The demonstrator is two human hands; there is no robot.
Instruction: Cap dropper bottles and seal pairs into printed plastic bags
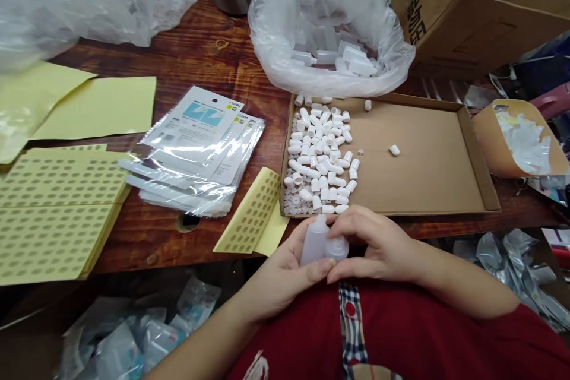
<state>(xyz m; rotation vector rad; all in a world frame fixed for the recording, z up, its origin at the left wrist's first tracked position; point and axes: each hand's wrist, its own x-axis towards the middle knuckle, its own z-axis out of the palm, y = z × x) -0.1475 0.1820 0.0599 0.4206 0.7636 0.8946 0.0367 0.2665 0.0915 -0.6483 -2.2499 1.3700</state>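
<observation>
My left hand is closed around a small translucent plastic bottle, its narrow neck pointing up and away from me. Pressed beside it is a second translucent bottle, seen nearly end-on. The fingers and thumb of my right hand grip this second bottle, and my left thumb also touches it. Just beyond my hands, a shallow cardboard tray bears many white caps and small clear nozzle pieces in its left part. A folded yellow sticker sheet lies left of the tray.
A plastic bag of similar bottles stands behind the tray, near a cardboard box. Flat printed packets and yellow sticker sheets lie left. An orange bin holds white scraps. Filled packets sit below the table edge.
</observation>
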